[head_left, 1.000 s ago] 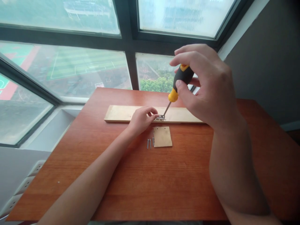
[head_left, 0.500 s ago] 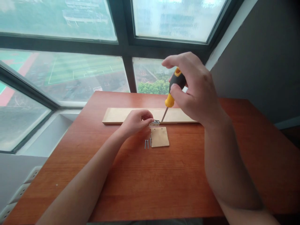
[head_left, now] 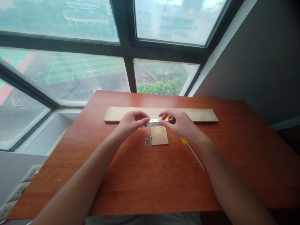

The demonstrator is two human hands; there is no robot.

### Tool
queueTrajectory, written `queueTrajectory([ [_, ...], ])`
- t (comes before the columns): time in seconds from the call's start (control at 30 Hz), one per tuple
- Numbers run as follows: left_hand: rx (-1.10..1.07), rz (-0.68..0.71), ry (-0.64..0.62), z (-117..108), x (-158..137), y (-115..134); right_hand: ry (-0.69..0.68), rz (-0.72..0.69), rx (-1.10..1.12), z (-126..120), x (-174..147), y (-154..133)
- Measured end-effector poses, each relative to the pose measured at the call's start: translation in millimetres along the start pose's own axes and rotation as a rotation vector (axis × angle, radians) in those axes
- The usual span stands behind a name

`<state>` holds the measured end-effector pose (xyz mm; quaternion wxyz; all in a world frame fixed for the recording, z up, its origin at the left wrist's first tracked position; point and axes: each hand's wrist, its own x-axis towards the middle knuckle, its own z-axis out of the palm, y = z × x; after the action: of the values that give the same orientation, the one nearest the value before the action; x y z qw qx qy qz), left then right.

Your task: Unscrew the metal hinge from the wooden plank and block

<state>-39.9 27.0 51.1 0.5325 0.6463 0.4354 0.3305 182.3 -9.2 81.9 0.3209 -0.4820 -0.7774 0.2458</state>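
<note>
My left hand (head_left: 133, 121) pinches the left end of a small silver hinge (head_left: 153, 122) between thumb and fingers. Screw holes show in its two angled faces. My right hand (head_left: 179, 122) reaches the hinge's right end with thumb and fingertips while keeping a screwdriver (head_left: 185, 141) tucked in the palm. The black-and-yellow handle shows through the gap behind the thumb, and the shaft slants down to the right. Just below the hinge lies a small square wooden piece (head_left: 159, 136) with holes along its far edge. Several screws (head_left: 146, 142) rest at its left.
A long pale wooden board (head_left: 203, 115) lies across the brown table (head_left: 140, 181) behind my hands. Large windows with dark frames (head_left: 127, 50) stand beyond the far edge. Socket strips (head_left: 20, 191) sit below at the left, and a dark wall (head_left: 253, 68) rises at the right.
My right hand has come down and left to the hinge. The screwdriver has swung from tip-down at the board to lying under the palm, shaft toward me. My left hand still holds the hinge.
</note>
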Motion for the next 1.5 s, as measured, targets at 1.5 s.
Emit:
queueTrajectory([
  [1.5,0.019,0.017,-0.03,2.2,-4.1,-12.9,-0.104,0.208,0.129,47.1,-7.3,10.1],
])
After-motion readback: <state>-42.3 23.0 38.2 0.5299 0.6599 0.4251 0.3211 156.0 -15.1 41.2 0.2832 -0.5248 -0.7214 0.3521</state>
